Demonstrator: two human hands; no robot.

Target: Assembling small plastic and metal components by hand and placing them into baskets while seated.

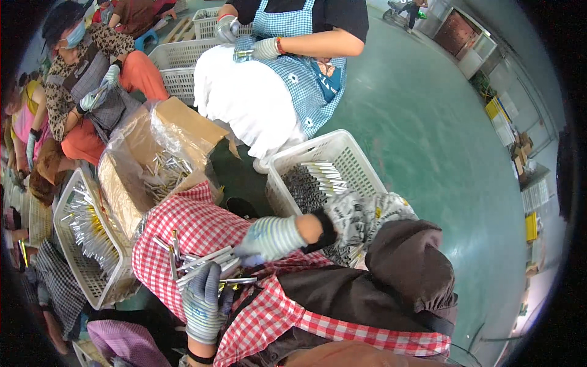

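My left hand [205, 303], in a striped knit glove, is closed around a slim silver tube [244, 281] with a gold-coloured part near the fingers. Several more silver and white tubes [211, 260] lie loosely on the red-and-white checked apron [183, 220] over my lap, just beyond that hand. Over the right ends of these tubes is my right hand [267, 240], in a matching striped glove with a black cuff. It is blurred, and its fingertips cannot be made out.
A white crate [364, 162] to the right holds dark small parts and white tubes. On the left stand a crate [110, 296] of silver-and-yellow pieces and a lined cardboard box [122, 183] of tubes. Co-workers sit opposite [293, 67] and far left [92, 79].
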